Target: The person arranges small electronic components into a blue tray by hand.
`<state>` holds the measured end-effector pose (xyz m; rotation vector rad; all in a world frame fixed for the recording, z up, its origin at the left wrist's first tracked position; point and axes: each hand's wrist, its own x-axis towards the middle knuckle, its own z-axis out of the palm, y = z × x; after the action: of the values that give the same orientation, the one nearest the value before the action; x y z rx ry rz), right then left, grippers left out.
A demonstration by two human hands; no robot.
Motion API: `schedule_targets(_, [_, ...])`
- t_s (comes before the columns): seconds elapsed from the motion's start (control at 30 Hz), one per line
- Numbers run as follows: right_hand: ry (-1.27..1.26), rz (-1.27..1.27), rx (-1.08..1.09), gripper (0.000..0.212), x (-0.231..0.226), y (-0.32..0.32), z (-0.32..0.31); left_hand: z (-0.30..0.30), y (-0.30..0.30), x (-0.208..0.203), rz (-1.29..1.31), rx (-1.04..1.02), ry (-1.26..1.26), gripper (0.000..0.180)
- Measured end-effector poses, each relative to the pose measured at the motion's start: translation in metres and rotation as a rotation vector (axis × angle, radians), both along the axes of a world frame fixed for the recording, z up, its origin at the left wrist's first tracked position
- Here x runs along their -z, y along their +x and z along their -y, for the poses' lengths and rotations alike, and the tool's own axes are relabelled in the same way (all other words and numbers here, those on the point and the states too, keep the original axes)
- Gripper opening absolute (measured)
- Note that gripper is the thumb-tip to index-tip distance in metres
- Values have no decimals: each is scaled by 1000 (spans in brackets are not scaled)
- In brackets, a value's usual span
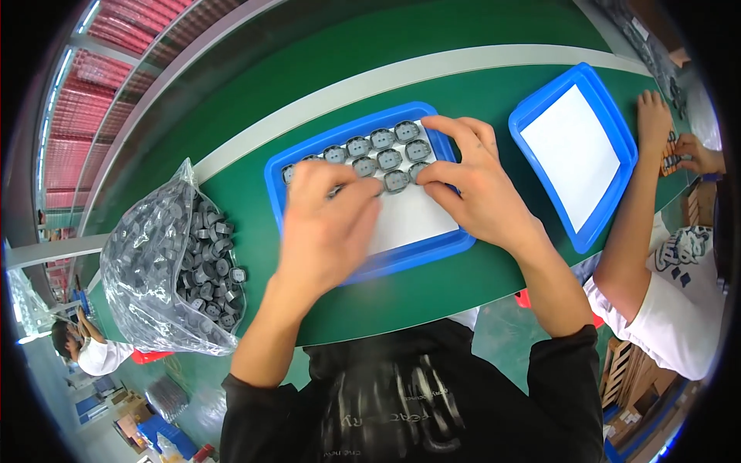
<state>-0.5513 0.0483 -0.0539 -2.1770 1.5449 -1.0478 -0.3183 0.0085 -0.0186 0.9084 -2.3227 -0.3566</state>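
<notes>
Grey rounded plastic parts (382,139), each with small holes in its face, lie in rows on a white sheet (417,220) inside a blue tray (401,266). My left hand (328,220) is over the tray's left half, slightly blurred. Its fingers are curled together beside the front parts, and what they pinch, if anything, is hidden. At the tray's right side is my right hand (482,185), fingers apart. Its index fingertip reaches the far right corner of the rows, while lower fingertips touch or nearly touch the parts at the right end.
Left of the tray, a clear plastic bag (147,266) spills many loose grey parts (208,270) onto the green table (262,309). A second blue tray (521,119) with a white sheet stands right. Beyond it, a co-worker's arms (629,224) handle small orange-and-dark items. A pale rail (370,77) crosses behind.
</notes>
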Motion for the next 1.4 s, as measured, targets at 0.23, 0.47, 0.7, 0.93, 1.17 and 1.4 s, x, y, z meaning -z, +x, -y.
schedule_targets(0.23, [28,-22,27,18,0,-1,-1,-26,110,-22,57,-396,79,22])
schedule_targets(0.47, [-84,34,106,18,-30,0,1,-49,166,-19,232,-520,103,26])
schedule_targets(0.7, [13,55,-477,25,-57,86,-4,-51,176,-14,408,-415,139,35])
schedule_targets(0.93, [27,-236,-668,16,-43,206,48,-57,176,-21,289,-398,129,33])
schedule_targets(1.17, [121,-383,-573,22,-20,254,84,-82,143,15,178,-254,101,40])
schedule_targets(1.4, [23,-282,-514,18,-14,256,83,-88,135,29,28,-402,173,41])
